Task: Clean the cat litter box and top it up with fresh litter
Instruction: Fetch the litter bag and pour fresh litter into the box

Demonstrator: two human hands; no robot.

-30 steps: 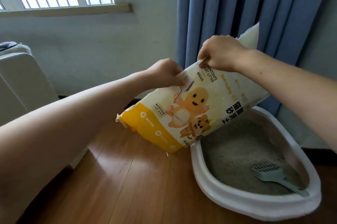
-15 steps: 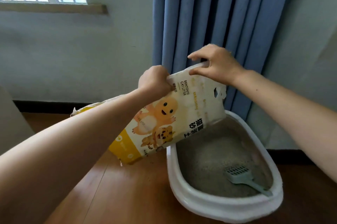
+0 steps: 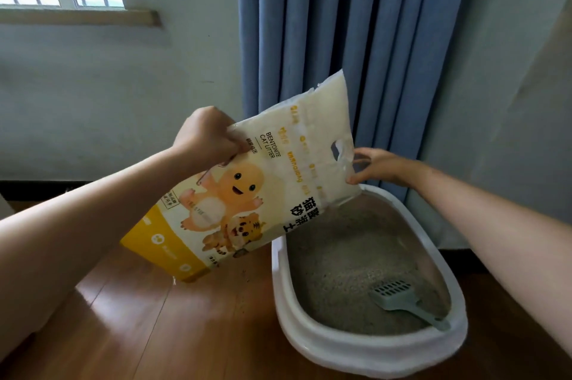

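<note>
Yellow-white bag (image 3: 247, 194) now tipped over box (image 3: 365, 345); left hand (image 3: 205, 138) clenched on upper edge; right hand (image 3: 376, 166) shifted to mouth corner, apparently pinching. Pouring imminent.

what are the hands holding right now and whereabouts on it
Both hold the cat litter bag: the left hand grips its upper side edge, and the right hand pinches the top end beside the handle cutout.

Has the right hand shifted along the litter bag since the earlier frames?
Yes. The right hand went from the cream litter bag's upper edge down toward the white litter box.
</note>
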